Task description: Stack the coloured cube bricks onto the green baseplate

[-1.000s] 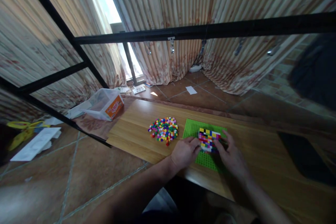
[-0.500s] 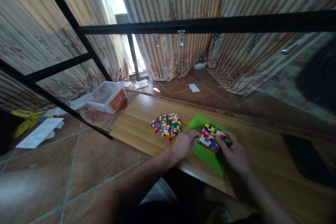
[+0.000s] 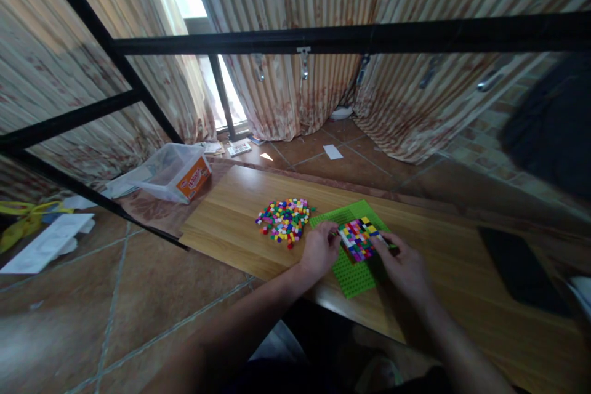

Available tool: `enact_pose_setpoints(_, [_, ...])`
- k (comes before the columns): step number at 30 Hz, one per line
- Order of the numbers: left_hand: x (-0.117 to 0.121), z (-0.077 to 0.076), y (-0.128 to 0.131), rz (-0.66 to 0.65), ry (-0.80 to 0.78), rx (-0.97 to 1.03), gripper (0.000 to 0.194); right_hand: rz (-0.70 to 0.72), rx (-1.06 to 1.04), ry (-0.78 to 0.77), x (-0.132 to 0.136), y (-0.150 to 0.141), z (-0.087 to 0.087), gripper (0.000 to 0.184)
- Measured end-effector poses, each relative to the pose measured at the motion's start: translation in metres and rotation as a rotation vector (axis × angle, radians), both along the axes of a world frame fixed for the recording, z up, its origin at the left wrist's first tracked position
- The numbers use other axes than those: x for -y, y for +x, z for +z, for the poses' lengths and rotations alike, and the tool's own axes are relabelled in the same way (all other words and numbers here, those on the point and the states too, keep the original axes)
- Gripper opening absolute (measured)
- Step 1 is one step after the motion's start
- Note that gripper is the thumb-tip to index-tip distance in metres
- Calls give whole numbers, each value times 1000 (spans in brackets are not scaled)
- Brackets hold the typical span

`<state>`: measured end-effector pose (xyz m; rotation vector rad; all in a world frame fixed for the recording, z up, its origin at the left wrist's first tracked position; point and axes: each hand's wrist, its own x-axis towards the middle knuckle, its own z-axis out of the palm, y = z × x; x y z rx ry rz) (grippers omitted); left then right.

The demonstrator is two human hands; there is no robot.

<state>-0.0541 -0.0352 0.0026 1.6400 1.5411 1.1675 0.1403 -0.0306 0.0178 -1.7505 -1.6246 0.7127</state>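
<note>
A green studded baseplate [image 3: 353,274] lies on the wooden table [image 3: 231,228], turned at an angle. A patch of small multicoloured bricks [image 3: 356,237] is fixed on its upper middle. My left hand [image 3: 319,251] rests at the plate's left edge, fingers curled against it. My right hand [image 3: 402,265] is on the plate's right side, fingertips touching the brick patch. A loose pile of small coloured bricks [image 3: 282,226] lies on the table just left of the plate.
A clear plastic tub with an orange label [image 3: 173,172] sits at the table's far left corner. A dark flat object [image 3: 519,269] lies on the table at right. Black metal bars [image 3: 351,37] cross above. Curtains, tiled floor and papers lie beyond.
The green baseplate has been rotated on the table, its near corner swinging left. Both hands stayed at its sides. The view shifted slightly.
</note>
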Motion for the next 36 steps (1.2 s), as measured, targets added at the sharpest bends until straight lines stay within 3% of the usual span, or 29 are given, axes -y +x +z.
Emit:
enact_pose_setpoints(8, [-1,-5,20,-26,-26,-88,26,-66,89,-15,0,17,-5,59])
enact_pose_setpoints(12, [-15,4,27,-80,-54,-154,30,-103,184,-41,-5,21,-7,66])
enact_pose_setpoints(15, [-30,19,11,-77,-85,-375,36,-102,213,-103,-7,15,-5,70])
enact_pose_setpoints(16, [-36,24,1,-53,-84,-498,38,-97,219,-114,-7,11,-4,71])
enact_pose_setpoints(20, [-61,40,-44,-3,-83,-679,32,-69,218,-93,-4,-3,-1,69])
enact_pose_setpoints(23, [-73,39,-63,-65,-83,-795,22,-60,201,-93,-3,-8,-1,67])
enact_pose_setpoints(27, [-78,33,-63,-117,-92,-915,20,-43,170,-93,-2,-10,0,64])
enact_pose_setpoints(31, [-70,37,-56,-158,-46,-888,23,-37,157,-90,-2,-12,2,63])
enact_pose_setpoints(36, [-48,46,-38,-201,38,-583,23,-25,136,-79,-3,-13,4,59])
